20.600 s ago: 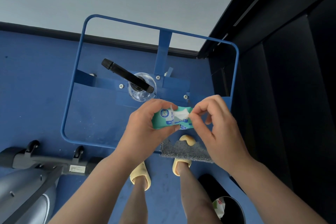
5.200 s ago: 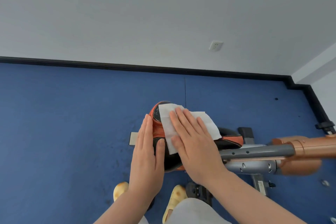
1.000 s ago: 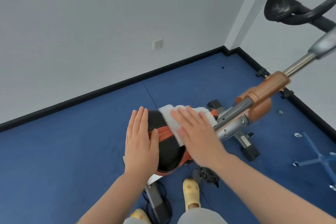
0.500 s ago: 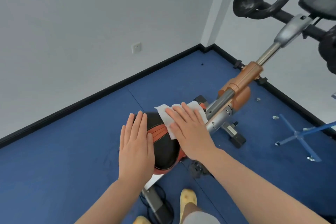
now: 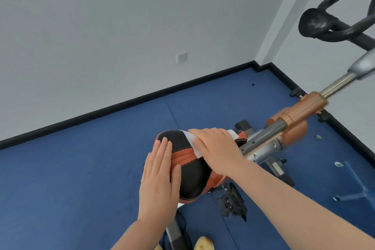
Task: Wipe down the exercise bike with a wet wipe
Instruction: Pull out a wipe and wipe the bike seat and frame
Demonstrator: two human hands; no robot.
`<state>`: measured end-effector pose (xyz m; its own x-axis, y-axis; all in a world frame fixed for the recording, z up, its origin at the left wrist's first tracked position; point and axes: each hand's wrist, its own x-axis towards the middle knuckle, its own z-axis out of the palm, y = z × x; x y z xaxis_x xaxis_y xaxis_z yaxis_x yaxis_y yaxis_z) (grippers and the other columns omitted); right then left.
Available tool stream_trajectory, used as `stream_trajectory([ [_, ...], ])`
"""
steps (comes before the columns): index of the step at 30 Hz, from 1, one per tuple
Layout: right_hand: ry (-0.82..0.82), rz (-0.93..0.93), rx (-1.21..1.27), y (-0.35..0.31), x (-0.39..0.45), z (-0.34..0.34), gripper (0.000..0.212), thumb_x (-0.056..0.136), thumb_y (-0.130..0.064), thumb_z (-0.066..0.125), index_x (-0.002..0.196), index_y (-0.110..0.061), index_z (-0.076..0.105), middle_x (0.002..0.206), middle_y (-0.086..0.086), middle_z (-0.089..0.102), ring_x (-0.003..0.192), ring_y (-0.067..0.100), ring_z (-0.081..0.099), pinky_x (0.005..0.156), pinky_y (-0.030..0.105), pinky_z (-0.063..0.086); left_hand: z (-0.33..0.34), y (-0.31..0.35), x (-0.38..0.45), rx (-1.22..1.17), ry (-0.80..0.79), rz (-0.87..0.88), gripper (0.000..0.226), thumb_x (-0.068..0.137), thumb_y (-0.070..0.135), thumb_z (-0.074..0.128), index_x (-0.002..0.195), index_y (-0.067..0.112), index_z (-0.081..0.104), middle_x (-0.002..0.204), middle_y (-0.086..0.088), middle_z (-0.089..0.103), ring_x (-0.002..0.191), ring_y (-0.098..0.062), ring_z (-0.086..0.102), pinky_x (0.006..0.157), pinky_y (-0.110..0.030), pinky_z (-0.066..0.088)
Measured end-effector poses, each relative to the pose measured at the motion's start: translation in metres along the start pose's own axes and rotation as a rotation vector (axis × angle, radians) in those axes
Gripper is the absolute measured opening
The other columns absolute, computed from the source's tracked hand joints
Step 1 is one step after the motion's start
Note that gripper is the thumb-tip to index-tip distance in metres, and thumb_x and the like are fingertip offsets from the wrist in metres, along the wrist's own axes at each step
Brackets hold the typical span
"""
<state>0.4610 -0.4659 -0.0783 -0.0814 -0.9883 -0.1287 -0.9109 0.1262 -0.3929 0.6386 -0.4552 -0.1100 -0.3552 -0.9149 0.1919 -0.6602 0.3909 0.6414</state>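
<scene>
White wipe (image 5: 192, 144) under flat right hand (image 5: 218, 151) | left hand (image 5: 160, 176) flat on saddle (image 5: 193, 176)

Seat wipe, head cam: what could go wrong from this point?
The right hand presses the wet wipe flat on the seat; it may bunch or slide off the curved edge. The left hand only rests flat against the seat's side, so the seat could shift. Handlebars could get skipped.

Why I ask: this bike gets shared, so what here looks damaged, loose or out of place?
Nothing looks broken. The saddle looks intact under the left hand, and the right hand presses the wet wipe flat on it. The only oddity: small metal bits lie loose on the blue floor beside the frame.
</scene>
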Motion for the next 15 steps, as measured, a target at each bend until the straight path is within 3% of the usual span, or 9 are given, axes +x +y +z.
stream_trajectory([
  [3,-0.069,0.084,-0.001,-0.006,0.021,-0.007,0.031,0.102,-0.027,0.02,0.113,-0.021,0.048,0.11,-0.001,0.059,0.096,0.024,0.054,0.087,0.039,0.04,-0.005,0.0,-0.007,-0.1,0.02,-0.138,0.063,0.088,0.055,0.03,0.146,0.037,0.015,0.153,0.025,0.014,0.139,0.007,0.013,0.112,-0.027,0.025],
  [5,-0.124,-0.004,-0.014,-0.024,0.031,0.0,0.036,0.101,-0.036,0.017,0.115,-0.024,0.048,0.108,-0.003,0.059,0.096,0.025,0.056,0.084,0.04,0.041,-0.007,0.002,-0.011,-0.197,0.048,-0.23,0.069,0.081,0.063,0.034,0.143,0.047,0.011,0.147,0.034,0.014,0.134,0.01,0.02,0.105,-0.025,0.031],
  [8,-0.157,-0.175,0.051,-0.046,0.038,0.008,0.039,0.101,-0.039,0.02,0.132,-0.035,0.044,0.133,-0.008,0.051,0.116,0.021,0.049,0.096,0.041,0.039,-0.007,0.006,-0.011,-0.245,0.037,-0.281,0.072,0.083,0.057,0.048,0.143,0.047,0.01,0.139,0.038,0.017,0.131,0.006,0.028,0.102,-0.025,0.037],
  [11,-0.211,-0.386,0.11,-0.046,0.036,0.005,0.036,0.103,-0.033,0.027,0.132,-0.033,0.048,0.138,-0.012,0.045,0.126,0.011,0.039,0.105,0.032,0.03,-0.012,0.001,-0.005,-0.246,-0.01,-0.276,0.076,0.079,0.059,0.049,0.143,0.046,0.011,0.14,0.038,0.018,0.125,-0.004,0.044,0.097,-0.029,0.044],
  [13,-0.256,-0.332,0.148,-0.035,0.037,0.001,0.035,0.103,-0.037,0.027,0.133,-0.038,0.044,0.14,-0.017,0.042,0.127,0.007,0.038,0.104,0.03,0.031,-0.015,-0.006,-0.002,-0.218,-0.063,-0.258,0.082,0.074,0.069,0.044,0.143,0.045,0.007,0.147,0.032,0.016,0.125,-0.006,0.045,0.095,-0.028,0.044],
  [15,-0.289,-0.089,0.132,-0.026,0.043,0.0,0.037,0.101,-0.046,0.02,0.132,-0.044,0.04,0.138,-0.018,0.046,0.121,0.009,0.046,0.098,0.034,0.038,-0.018,-0.013,0.001,-0.185,-0.115,-0.245,0.089,0.071,0.074,0.037,0.145,0.042,0.001,0.152,0.026,0.008,0.136,-0.004,0.029,0.103,-0.027,0.037],
])
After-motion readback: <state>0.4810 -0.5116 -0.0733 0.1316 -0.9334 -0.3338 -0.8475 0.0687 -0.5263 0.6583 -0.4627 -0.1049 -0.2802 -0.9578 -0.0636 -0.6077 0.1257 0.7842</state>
